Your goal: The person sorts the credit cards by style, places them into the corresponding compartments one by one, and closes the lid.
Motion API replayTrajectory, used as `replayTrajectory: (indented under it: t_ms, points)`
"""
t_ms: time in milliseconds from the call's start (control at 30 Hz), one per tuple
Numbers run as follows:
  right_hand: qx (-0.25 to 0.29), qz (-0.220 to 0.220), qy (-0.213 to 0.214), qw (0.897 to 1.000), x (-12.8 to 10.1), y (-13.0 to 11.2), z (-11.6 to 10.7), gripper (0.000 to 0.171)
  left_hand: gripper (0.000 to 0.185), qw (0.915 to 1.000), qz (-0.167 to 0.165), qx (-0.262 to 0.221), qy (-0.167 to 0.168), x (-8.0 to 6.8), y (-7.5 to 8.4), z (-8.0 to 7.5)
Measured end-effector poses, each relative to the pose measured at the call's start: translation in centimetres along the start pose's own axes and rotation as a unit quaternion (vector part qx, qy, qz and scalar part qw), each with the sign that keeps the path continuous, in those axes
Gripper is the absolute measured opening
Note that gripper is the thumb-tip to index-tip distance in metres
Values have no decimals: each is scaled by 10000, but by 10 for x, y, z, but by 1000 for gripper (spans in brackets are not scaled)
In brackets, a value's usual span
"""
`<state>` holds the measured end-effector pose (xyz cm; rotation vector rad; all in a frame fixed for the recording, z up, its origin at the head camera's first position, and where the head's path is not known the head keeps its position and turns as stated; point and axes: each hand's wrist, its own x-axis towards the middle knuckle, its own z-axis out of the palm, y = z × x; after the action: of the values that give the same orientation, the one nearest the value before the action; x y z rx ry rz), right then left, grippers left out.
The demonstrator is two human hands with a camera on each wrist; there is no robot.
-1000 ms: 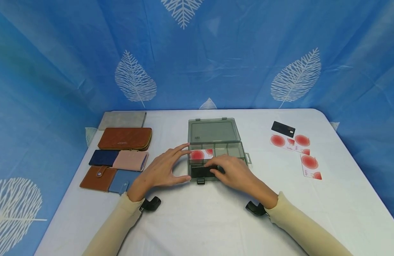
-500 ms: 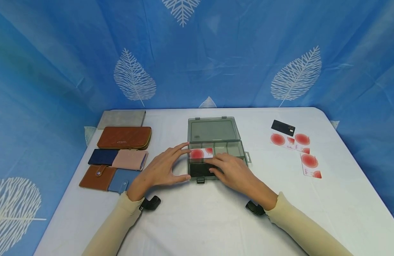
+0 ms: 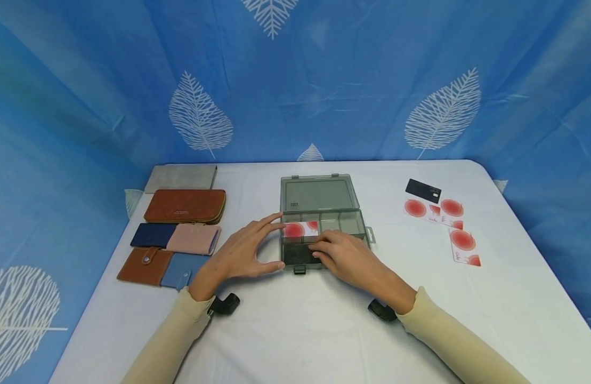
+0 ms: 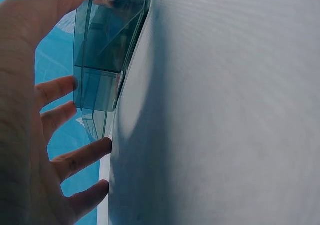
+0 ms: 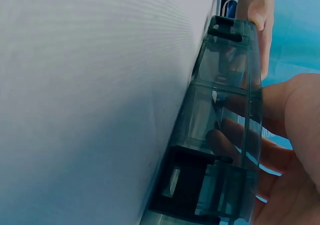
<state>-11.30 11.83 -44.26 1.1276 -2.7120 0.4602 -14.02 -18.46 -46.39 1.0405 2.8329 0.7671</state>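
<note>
- Grey see-through plastic box (image 3: pixel 324 234) lies in the middle of the bench (image 3: pixel 295 330), its lid (image 3: pixel 319 193) swung flat toward the far side.
- Left hand (image 3: pixel 240 253) is at the box's left end: thumb against the near left corner, forefinger reaching to the far left edge, fingers spread and mostly straight, gripping nothing.
- Right hand (image 3: pixel 350 258) lies over the near right part of the box, fingers reaching down onto a black card (image 3: pixel 297 254) in the near compartment; whether they pinch it or only press on it cannot be told.
- Black card lies flat with its long axis running left to right, its left part showing beside the right fingertips.
- Red-and-white card (image 3: pixel 300 230) lies in the far left compartment, long axis also left to right, just beyond the black card.
- Box itself has its long side running left to right; a small latch (image 3: pixel 300 270) sticks out on the near edge.
- White cloth covers the bench.
- Wallets (image 3: pixel 180 234) in brown, navy, pink, blue and grey lie in a group at the left.
- More red-and-white cards (image 3: pixel 444 224) and one black card (image 3: pixel 423 190) lie loose at the far right, well apart from the hands.
- Blue curtain (image 3: pixel 295 80) with white leaf prints closes in the bench on the far side and both flanks.
</note>
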Motion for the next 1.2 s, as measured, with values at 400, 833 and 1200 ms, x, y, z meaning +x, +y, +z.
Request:
replayTrajectory:
  t_ms: [400,833,1200]
  points:
    - [232,34,368,9990,6,7,-9,21,90,10000,-57,-7,-12,-3,-2,-2]
    - [151,1311,497,9900,0,86,-61,37,90,9999,-104,-78,-49,-2,-2,2]
    - [463,2608,194,9641,-25,155,-77,44,90,10000,11,-28,-34,-1,1,2]
